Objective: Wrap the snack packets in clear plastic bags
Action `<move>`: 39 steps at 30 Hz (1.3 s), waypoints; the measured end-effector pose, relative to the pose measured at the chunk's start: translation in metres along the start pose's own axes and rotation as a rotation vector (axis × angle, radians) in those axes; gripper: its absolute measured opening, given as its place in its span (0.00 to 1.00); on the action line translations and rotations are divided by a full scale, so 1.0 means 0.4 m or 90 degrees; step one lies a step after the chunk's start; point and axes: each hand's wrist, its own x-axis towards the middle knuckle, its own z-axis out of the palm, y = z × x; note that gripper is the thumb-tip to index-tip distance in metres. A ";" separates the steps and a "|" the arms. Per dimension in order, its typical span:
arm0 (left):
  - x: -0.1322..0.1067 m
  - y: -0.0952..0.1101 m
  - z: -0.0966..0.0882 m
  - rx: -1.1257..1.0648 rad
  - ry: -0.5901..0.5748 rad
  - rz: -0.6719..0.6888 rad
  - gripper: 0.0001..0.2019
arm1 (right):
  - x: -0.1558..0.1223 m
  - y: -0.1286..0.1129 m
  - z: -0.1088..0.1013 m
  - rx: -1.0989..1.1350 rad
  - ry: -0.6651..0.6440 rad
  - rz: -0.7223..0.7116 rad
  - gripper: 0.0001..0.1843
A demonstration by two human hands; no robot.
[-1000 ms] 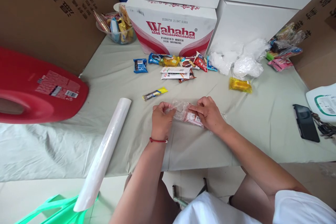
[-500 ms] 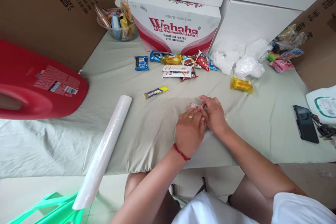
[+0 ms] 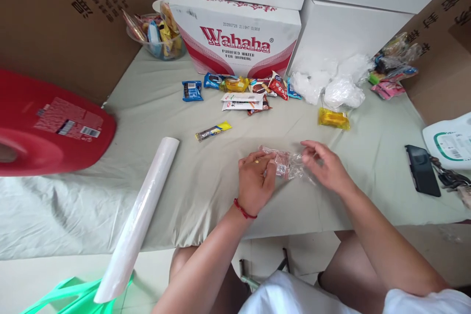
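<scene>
A reddish-pink packet with a white label (image 3: 281, 168) lies on the cloth, wrapped in a clear plastic bag (image 3: 295, 166). My left hand (image 3: 255, 171) grips the packet's left side, with its fingers over the top and the thumb along the near side. It wears a ring and a red cord bracelet. At the bag's loose right end, my right hand (image 3: 322, 164) has its fingertips closed on the clear film, the index finger raised apart. Beyond my hands lie a yellow-and-black snack bar (image 3: 214, 131) and a yellow wrapped snack (image 3: 333, 118).
Several wrapped snacks (image 3: 243, 103) lie before a Wahaha water carton (image 3: 239, 39). Crumpled clear bags (image 3: 342, 83) are beside them. A plastic film roll (image 3: 142, 211) and a red jug (image 3: 62, 122) stand left; a black phone (image 3: 422, 170) and a white bottle (image 3: 451, 140) are right.
My right hand has moved right, away from my left hand, uncovering the packet and the clear bag's right end. My left hand has stayed on the packet. The whole view has shifted slightly.
</scene>
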 end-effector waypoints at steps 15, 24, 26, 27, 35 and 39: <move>0.027 -0.001 0.033 0.014 0.060 -0.146 0.17 | -0.001 0.051 -0.079 -0.059 -0.033 0.133 0.36; 0.040 -0.011 0.039 0.051 0.045 -0.201 0.24 | -0.011 0.012 -0.009 -0.138 -0.121 0.045 0.07; 0.028 0.000 0.049 0.006 0.045 -0.186 0.24 | -0.033 -0.001 -0.011 -0.121 -0.102 0.053 0.06; 0.019 0.007 0.056 -0.015 0.050 -0.177 0.23 | -0.045 -0.009 -0.009 -0.108 -0.105 0.070 0.07; -0.021 0.022 0.117 0.249 0.325 0.245 0.07 | -0.090 -0.082 0.102 0.403 -0.040 0.218 0.13; -0.003 0.006 0.117 0.247 0.232 0.285 0.09 | -0.084 -0.098 0.138 0.648 0.012 0.329 0.24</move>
